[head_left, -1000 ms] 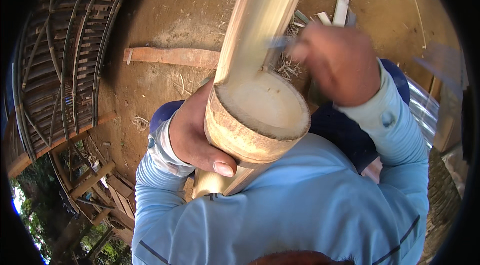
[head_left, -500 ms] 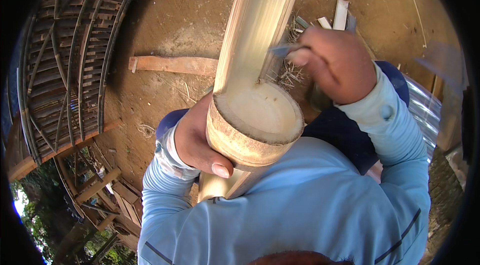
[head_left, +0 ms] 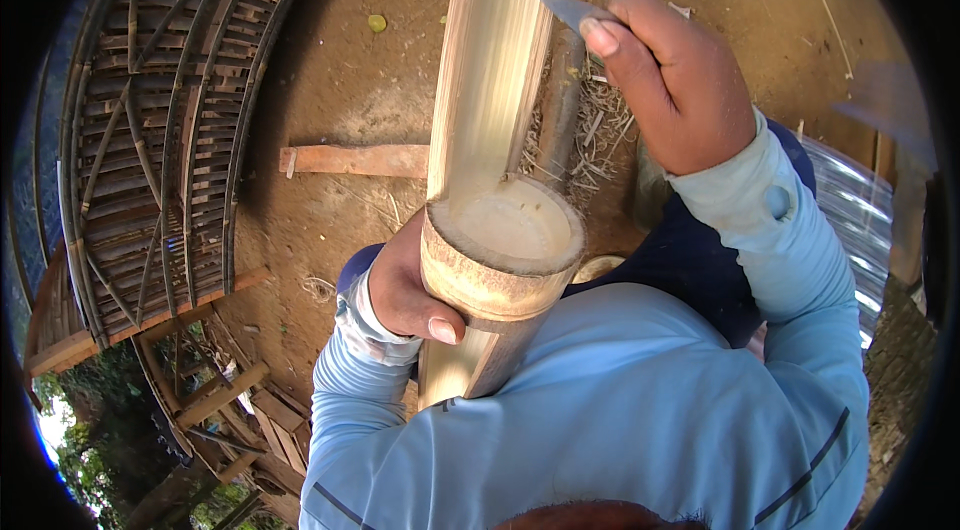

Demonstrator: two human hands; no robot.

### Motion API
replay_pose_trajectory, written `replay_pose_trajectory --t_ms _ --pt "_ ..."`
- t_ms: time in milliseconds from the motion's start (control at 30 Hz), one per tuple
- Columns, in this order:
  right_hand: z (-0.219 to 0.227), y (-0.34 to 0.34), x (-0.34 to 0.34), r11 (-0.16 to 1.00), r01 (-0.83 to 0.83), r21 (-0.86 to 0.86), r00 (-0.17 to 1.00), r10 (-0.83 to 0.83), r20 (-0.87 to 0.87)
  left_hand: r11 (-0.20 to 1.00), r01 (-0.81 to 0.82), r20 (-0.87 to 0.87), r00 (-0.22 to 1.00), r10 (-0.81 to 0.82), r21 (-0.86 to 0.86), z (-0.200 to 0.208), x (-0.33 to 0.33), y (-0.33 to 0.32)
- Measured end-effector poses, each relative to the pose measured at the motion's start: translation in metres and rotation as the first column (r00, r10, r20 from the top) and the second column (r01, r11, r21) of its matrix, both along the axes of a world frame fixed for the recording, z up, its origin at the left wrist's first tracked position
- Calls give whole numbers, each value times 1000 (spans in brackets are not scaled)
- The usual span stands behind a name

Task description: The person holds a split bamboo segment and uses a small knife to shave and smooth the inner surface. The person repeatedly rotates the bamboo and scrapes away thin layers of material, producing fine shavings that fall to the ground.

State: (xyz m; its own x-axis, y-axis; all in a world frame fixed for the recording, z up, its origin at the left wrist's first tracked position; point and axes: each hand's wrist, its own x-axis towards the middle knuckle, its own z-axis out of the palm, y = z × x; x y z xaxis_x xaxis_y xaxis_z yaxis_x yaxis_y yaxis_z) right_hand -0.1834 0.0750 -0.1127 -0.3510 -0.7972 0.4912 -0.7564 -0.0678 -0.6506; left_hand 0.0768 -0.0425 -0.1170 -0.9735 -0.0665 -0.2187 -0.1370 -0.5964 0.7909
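A thick bamboo piece [head_left: 487, 80] runs from my chest toward the far side. Its far part is an open channel with a pale inside, and a round node section with a hollow rim stands nearer me. My left hand [head_left: 408, 292] wraps round that node from the left, thumb across the front. In my right hand [head_left: 672, 80] is a knife [head_left: 567, 8], its handle hidden by my closed fingers. The blade points left, its tip at or close to the channel's far right corner; I cannot tell whether they touch.
Thin shavings [head_left: 600, 135] lie on the dirt floor beside a bamboo pole [head_left: 558, 120]. A flat reddish wooden strip [head_left: 355, 160] lies to the left. Farther left stands a slatted bamboo structure [head_left: 165, 130]. Shiny corrugated sheeting [head_left: 848, 220] is at the right.
My right hand and the knife have moved away from me, from beside the node to the channel's far end. The bamboo's far end sits lower in view, while my left hand keeps its hold.
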Motion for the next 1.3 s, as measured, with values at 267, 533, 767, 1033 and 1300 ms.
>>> replay_pose_trajectory --t_ms 267,533,767,1033,1300 --pt "11 -7 4 998 49 -43 996 -52 -68 1000 0 16 1000 0 11 -2 1 0" --pt "-4 1 23 999 -41 27 996 43 -77 1000 -3 30 1000 2 17 -2 0 -1" --pt "-10 12 37 957 -244 155 967 252 -34 1000 -25 25 999 25 2 -2 -4 -1" --pt "-11 5 18 871 -455 187 891 446 91 998 -53 48 998 52 20 0 -1 5" --pt "-6 21 5 865 -476 158 874 447 189 997 -30 43 999 27 73 2 3 3"
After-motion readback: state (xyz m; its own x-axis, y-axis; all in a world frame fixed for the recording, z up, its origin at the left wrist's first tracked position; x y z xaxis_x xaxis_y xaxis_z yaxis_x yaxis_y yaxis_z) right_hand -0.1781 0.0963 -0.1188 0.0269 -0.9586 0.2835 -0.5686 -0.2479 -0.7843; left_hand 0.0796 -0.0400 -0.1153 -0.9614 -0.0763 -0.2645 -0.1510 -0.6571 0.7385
